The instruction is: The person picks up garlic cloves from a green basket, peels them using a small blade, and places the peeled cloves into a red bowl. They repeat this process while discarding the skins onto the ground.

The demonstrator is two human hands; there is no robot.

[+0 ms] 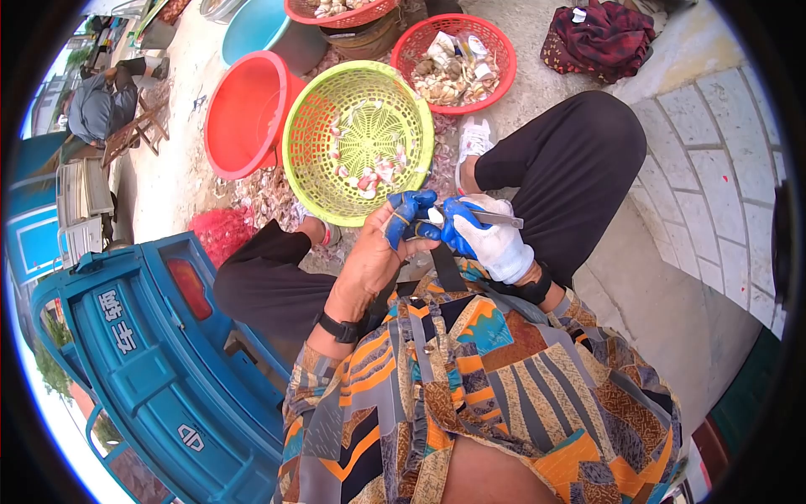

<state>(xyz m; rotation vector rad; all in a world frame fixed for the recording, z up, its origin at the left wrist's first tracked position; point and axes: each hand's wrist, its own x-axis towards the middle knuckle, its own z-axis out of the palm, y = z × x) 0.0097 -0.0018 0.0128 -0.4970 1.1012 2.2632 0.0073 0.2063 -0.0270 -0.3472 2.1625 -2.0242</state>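
Observation:
My left hand, with blue coverings on its fingers, is closed on a small white garlic clove in front of my chest. Close beside it, my right hand wears a white and blue glove and grips a small knife, its metal blade pointing to the right. Just beyond the hands stands a yellow-green plastic basket with loose white and pinkish cloves on its bottom. Behind it to the right, a red basket holds garlic bulbs.
Left of the yellow-green basket are a red tub and a light-blue tub. A blue three-wheeled truck stands at left. Peelings litter the ground. Dark red cloth lies at upper right. Another person sits far left.

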